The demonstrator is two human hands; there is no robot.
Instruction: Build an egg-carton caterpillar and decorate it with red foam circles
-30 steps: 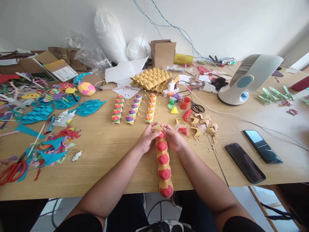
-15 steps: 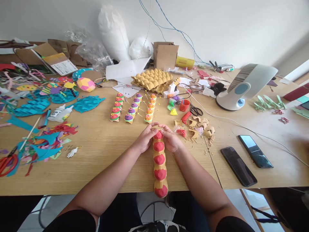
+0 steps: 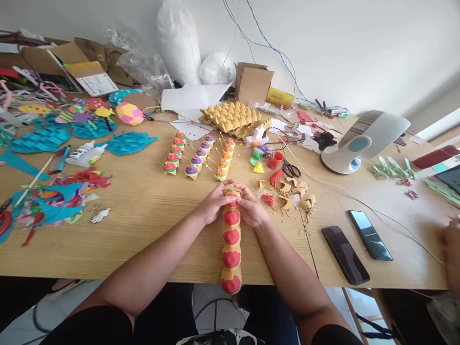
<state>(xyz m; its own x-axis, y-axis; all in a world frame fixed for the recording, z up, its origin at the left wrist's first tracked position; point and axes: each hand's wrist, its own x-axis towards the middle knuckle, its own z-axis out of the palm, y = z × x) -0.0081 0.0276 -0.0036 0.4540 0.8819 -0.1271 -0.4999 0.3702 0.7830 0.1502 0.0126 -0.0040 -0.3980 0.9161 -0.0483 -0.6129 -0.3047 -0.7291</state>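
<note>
A strip of egg carton [image 3: 231, 236] with red-topped bumps lies lengthwise before me, its near end reaching past the table edge. Both hands are at its far end: my left hand [image 3: 214, 205] grips the left side and my right hand [image 3: 251, 207] the right side. The thumbs press over the farthest red bump, while the fingers curl round the end, partly hidden. Beyond the hands stand three decorated carton strips, one red and green [image 3: 175, 153], one purple [image 3: 200, 157] and one orange [image 3: 225, 159], stuck with ball-headed pins.
Torn carton pieces [image 3: 286, 194], black-handled scissors [image 3: 292, 168] and a red cup [image 3: 275, 160] lie right of the strips. Two phones [image 3: 345, 255] rest farther right, near a white fan [image 3: 362, 143]. Coloured scraps [image 3: 68, 199] cover the left. Another person's hand [image 3: 451, 244] shows at the right edge.
The view has shifted a little. My thumbs have moved inward over the farthest red bump, and both hands stay on the carton strip. Another person's hand has come into view at the right.
</note>
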